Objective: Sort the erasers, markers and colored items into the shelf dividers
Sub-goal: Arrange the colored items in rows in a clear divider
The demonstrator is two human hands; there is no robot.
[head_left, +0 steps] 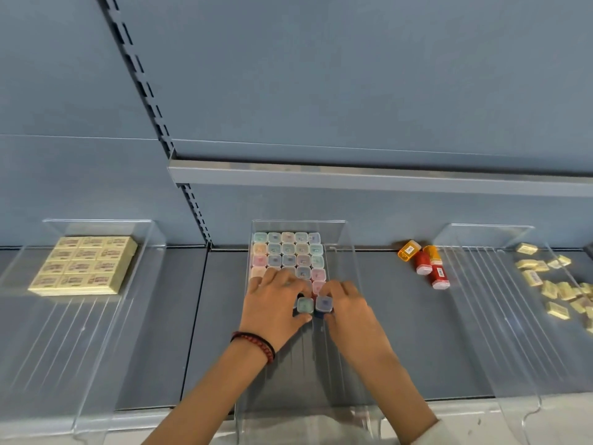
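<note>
Both hands work close together in the middle divider (349, 239). My left hand (276, 300) pinches a green-capped marker (305, 305) and my right hand (348, 305) a blue-capped marker (324, 304), beside the packed rows (288, 252). The stacked erasers (86, 264) look done; the red and orange pieces (426, 264) and scattered erasers (552, 290) remain.

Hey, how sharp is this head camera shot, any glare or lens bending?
Head view: wide-angle lens bows the shelf rail; reflections streak the right divider; loose erasers at far right look smeared; left hand on the green box and right hand on the blue box look crisp.
</note>
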